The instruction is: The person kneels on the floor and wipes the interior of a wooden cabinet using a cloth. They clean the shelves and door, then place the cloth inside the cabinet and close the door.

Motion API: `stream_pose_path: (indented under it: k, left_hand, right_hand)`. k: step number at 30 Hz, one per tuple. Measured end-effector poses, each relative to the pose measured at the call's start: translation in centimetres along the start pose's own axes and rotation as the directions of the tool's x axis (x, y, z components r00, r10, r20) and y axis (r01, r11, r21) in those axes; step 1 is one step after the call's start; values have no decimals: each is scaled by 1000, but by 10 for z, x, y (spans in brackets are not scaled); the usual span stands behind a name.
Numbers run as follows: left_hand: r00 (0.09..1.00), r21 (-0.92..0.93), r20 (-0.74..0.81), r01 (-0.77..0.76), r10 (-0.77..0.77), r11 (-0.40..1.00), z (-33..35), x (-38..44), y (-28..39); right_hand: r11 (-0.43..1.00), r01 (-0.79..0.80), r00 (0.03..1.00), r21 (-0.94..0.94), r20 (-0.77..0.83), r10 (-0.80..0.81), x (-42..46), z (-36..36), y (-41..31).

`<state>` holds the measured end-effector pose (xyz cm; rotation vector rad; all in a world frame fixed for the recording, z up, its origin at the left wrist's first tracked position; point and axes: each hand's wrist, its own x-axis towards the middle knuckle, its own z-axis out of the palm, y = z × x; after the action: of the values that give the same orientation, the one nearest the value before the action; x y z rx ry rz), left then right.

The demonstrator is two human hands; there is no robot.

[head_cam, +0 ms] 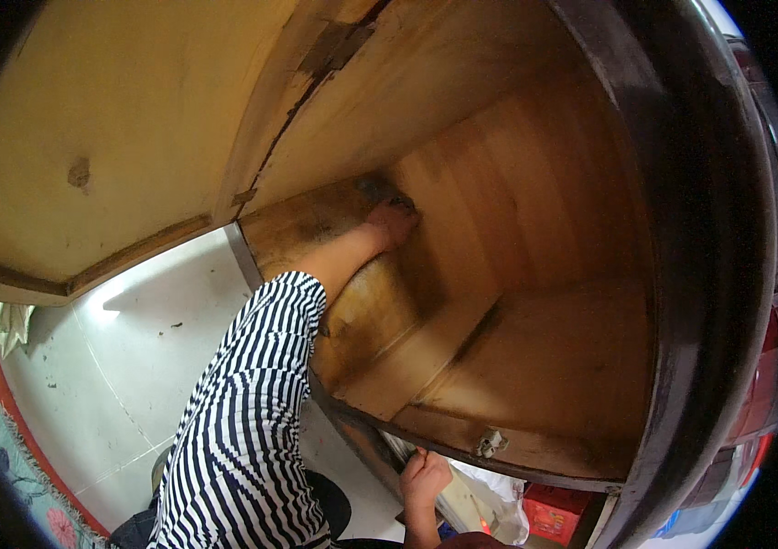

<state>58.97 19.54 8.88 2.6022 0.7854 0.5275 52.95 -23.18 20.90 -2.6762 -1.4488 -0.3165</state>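
Observation:
My left arm in a black-and-white striped sleeve (245, 412) reaches deep into an open wooden cabinet (554, 206). At the far inner corner, my left hand (394, 223) is low against the cabinet's floor board (375, 302). It is blurred and in shadow, with a dark patch at its fingertips; whether it holds something is unclear. Below the cabinet's front rail (423, 429), my right hand (425, 473) is curled into a fist around the top edge of a pale panel (468, 497). A small metal catch (492, 442) is fixed to that rail.
The wooden door (121, 137) hangs open at the left on a worn, cracked hinge edge. Pale floor tiles (94, 391) with scattered bits of debris lie under it. A floral cloth (25, 473) with red trim borders the left. Below are a white plastic bag (509, 497) and a red box (554, 515).

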Motion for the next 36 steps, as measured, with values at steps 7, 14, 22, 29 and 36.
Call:
stream_pose_path:
  k: [7, 14, 22, 29, 36]
  left_hand:
    - [999, -34, 23, 31, -30, 999, -9, 9, -24]
    - [995, -15, 10, 103, -103, 995, -15, 14, -28]
    - [978, 193, -201, 94, -54, 977, 17, 15, -57]
    - [970, 261, 20, 230, -244, 938, 0, 23, -38]
    - [953, 665, 144, 107, -268, 739, -14, -48, -46]
  right_hand:
    - [997, -23, 999, -74, 36, 25, -6, -2, 3]
    - [993, 105, 987, -49, -114, -110, -10, 15, 20]
    - [977, 149, 986, -152, -57, -159, -19, 23, 30]
    - [999, 44, 998, 11, -52, -44, -8, 11, 11]
    - [998, 45, 999, 53, -17, -44, 0, -3, 4]
